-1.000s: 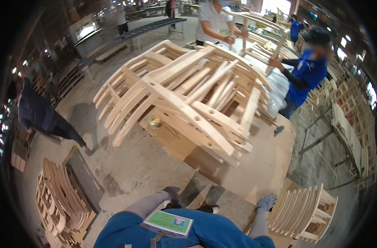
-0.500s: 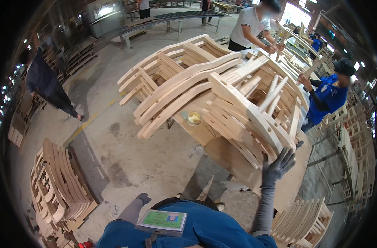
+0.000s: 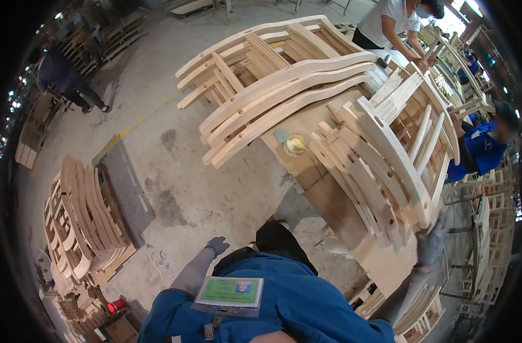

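Observation:
My left hand [image 3: 217, 246], in a grey glove, hangs low beside my body over the floor, loosely open and holding nothing visible. My right hand [image 3: 432, 243], gloved too and smeared by motion, is at the near end of a pale curved wooden chair frame [image 3: 401, 166] on the worktable; whether it touches or grips the wood is unclear. Under and beside that frame lie several curved wooden slats [image 3: 352, 171]. Farther left on the table, more curved chair frames [image 3: 284, 103] are stacked, with ends jutting past the edge.
A small tub of yellowish paste [image 3: 295, 144] sits on the worktable [image 3: 344, 220]. Stacked wooden parts [image 3: 89, 223] stand on the floor at left, others [image 3: 424, 311] at lower right. Two co-workers, one in white [image 3: 381, 26], one in blue [image 3: 481, 148], handle wood across the table. Another person [image 3: 63, 74] stands far left.
My view has shifted, so the table and stacks sit differently in it. My right hand has moved right and down around the frame's near end. My left hand is farther forward.

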`<state>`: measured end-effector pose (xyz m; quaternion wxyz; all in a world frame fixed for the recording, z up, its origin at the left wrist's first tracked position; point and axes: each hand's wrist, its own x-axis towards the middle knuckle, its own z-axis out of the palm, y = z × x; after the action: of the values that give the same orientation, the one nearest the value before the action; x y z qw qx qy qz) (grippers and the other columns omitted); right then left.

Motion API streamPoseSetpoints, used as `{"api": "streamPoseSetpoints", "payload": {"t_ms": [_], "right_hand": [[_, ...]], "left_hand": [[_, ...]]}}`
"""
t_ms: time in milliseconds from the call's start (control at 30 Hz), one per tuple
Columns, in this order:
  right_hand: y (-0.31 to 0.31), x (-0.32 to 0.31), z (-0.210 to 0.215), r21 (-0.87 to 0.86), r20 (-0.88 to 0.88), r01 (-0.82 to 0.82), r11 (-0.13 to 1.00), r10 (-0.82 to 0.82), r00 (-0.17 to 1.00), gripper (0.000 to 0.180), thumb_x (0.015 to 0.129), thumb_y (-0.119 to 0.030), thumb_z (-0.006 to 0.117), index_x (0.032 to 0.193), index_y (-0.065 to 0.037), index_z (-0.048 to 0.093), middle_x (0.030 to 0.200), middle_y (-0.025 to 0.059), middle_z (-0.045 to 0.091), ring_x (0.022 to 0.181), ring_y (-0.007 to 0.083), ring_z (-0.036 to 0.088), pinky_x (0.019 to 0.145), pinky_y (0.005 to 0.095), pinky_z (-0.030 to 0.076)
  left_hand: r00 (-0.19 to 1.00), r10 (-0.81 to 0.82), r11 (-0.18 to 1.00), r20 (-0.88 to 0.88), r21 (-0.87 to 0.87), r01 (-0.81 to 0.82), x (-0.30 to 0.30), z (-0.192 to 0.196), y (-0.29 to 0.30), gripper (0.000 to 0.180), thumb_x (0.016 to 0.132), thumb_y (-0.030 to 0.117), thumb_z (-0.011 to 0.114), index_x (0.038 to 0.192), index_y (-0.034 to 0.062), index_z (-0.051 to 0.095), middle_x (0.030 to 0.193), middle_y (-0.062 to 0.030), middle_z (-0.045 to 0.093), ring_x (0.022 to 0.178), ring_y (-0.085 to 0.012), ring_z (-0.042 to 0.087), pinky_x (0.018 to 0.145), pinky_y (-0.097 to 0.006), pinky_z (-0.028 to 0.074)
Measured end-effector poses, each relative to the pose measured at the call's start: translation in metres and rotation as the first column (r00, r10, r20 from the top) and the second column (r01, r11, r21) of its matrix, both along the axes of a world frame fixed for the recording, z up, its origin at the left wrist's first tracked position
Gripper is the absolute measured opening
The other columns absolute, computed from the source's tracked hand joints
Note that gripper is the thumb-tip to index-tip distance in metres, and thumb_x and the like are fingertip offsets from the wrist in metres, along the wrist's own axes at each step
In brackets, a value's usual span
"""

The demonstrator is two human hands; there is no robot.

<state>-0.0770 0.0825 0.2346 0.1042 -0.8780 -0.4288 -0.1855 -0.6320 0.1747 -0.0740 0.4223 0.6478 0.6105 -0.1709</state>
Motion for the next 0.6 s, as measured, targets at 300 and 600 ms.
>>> {"api": "streamPoseSetpoints", "payload": {"t_ms": [300, 600], "right_hand": [[0.103, -0.139, -0.055, 0.432, -0.355, -0.611, 0.664, 0.748, 0.561, 0.033, 0.078, 0.001, 0.062, 0.110, -0.003, 0.059, 0.108, 0.0166, 0.061, 0.099, 0.0335, 0.059, 0.095, 0.0382, 0.043], [0.220, -0.143, -0.285, -0.088, -0.255, 0.442, 0.893, 0.409, -0.876, 0.034, 0.089, -0.025, 0.055, 0.116, -0.003, 0.053, 0.109, 0.0121, 0.059, 0.105, 0.0290, 0.056, 0.092, 0.0488, 0.046]], "left_hand": [[0.964, 0.027, 0.893, 0.265, 0.426, -0.142, 0.101, -0.004, 0.119, 0.038, 0.084, 0.029, 0.054, 0.116, 0.0085, 0.057, 0.105, -0.0191, 0.062, 0.097, -0.0357, 0.059, 0.084, -0.042, 0.047], [0.878, -0.460, 0.580, -0.130, 0.706, 0.408, 0.207, 0.062, 0.325, 0.071, 0.081, 0.021, 0.057, 0.139, -0.0027, 0.023, 0.144, -0.0246, 0.021, 0.130, -0.0374, 0.029, 0.106, -0.040, 0.028]]}}
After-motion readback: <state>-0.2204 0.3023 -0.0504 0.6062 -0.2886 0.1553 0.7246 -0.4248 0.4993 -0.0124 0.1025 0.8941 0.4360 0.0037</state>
